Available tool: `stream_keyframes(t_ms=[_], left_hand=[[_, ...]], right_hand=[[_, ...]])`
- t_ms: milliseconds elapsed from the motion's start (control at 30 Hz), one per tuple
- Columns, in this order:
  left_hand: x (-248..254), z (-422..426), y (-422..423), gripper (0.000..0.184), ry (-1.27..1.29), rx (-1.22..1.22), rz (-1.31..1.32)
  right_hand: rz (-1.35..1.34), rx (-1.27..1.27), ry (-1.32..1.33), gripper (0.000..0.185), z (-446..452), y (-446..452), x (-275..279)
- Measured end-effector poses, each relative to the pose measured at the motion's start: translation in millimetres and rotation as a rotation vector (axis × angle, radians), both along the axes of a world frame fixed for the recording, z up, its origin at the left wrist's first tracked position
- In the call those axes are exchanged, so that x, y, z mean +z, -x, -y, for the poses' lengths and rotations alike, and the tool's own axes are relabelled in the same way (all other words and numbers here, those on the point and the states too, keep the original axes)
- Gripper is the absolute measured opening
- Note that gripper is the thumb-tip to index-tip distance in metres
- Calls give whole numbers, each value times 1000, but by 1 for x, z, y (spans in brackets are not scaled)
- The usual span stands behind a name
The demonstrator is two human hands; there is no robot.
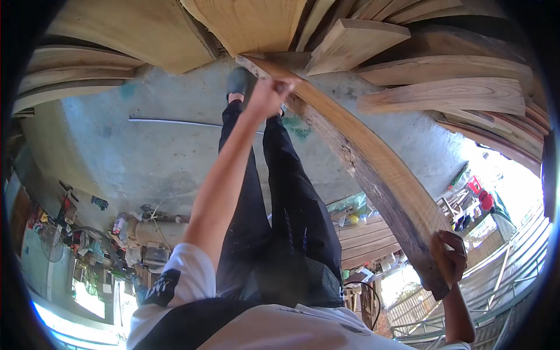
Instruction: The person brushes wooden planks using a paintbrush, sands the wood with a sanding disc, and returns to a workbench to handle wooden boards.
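Observation:
A long live-edge wooden board [373,151] slants from the floor near my feet up to my right side. Its upper face is smooth and tan, while the lower edge is rough, dark and bark-like. My right hand [454,255] grips the near end of the board, fingers curled over its edge. Toward the far end, my left hand [269,98] is at the board's edge with the arm stretched out. Motion smears its fingers, so I cannot tell whether they grip or only touch the wood. The board's far tip lies close to a wide plank [248,23].
Planks [449,96] lean in stacks at the right and upper side, with another large slab [125,29] at upper left. A thin pale rod [175,121] lies on the concrete floor [157,154]. Clutter and a fan [51,242] stand at the left.

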State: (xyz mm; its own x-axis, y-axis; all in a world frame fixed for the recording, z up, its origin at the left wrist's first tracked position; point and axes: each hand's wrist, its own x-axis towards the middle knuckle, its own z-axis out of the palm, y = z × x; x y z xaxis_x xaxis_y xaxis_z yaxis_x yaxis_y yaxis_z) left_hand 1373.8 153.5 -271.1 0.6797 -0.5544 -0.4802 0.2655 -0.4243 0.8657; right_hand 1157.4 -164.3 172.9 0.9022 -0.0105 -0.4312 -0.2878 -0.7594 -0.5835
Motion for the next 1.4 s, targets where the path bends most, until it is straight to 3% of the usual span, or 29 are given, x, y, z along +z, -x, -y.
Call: stream_keyframes(t_ms=[133, 167, 200, 267, 300, 333, 433, 500, 567, 667, 767, 800, 867, 933, 1033, 1100, 1200, 1300, 1400], left_hand=[[128, 20, 10, 23, 122, -107, -101], [156, 22, 12, 21, 322, -77, -117], [172, 23, 11, 20, 519, -44, -137], [174, 17, 4, 18, 640, -50, -387], [173, 12, 4, 17, 694, -48, -519], [155, 9, -5, 23, 721, -111, -557], [82, -8, -17, 25, 657, 9, -842], [27, -22, -33, 24, 535, -35, -702], [-17, -36, -51, 22, 482, 64, -778], [-99, -54, -66, 21, 366, -27, -450], [-91, -47, -48, 19, 12, -103, -112], [-78, -45, -40, 19, 20, -73, -155], [-1, -36, -38, 19, 60, -108, -103], [69, -23, -23, 18, 426, 83, -283], [144, -11, -12, 17, 791, 52, -338], [162, -8, -15, 17, 832, -31, -324], [135, -10, -4, 22, 761, -19, -638], [84, -21, -18, 19, 561, 45, -708], [-10, -47, -32, 20, 378, 69, -395]], right_hand=[[20, 38, 17, 33, -15, -20, -4], [13, 34, 14, 29, -18, -19, -2], [4, 31, 9, 26, -20, -18, -1], [-20, 18, 6, 22, -29, -17, 0], [-36, 9, 10, 23, -33, -17, 3], [-52, 3, 14, 23, -37, -18, 4], [-40, 6, 26, 26, -49, -15, 9], [-61, 33, 38, 29, -56, -28, 12], [-71, 51, 48, 32, -63, -36, 14], [-44, 73, 63, 34, -67, -45, 13], [-6, 89, 97, 32, -67, -54, 13], [0, 87, 113, 33, -68, -55, 13], [-21, 59, 97, 34, -67, -56, 16], [-59, 24, 41, 38, -59, -54, 19], [-80, 6, 9, 38, -52, -52, 19], [-92, -3, -24, 37, -46, -49, 19], [-67, 25, 11, 32, -43, -47, 16], [-52, 51, 62, 30, -47, -48, 12], [-65, 56, 61, 30, -44, -45, 13]])
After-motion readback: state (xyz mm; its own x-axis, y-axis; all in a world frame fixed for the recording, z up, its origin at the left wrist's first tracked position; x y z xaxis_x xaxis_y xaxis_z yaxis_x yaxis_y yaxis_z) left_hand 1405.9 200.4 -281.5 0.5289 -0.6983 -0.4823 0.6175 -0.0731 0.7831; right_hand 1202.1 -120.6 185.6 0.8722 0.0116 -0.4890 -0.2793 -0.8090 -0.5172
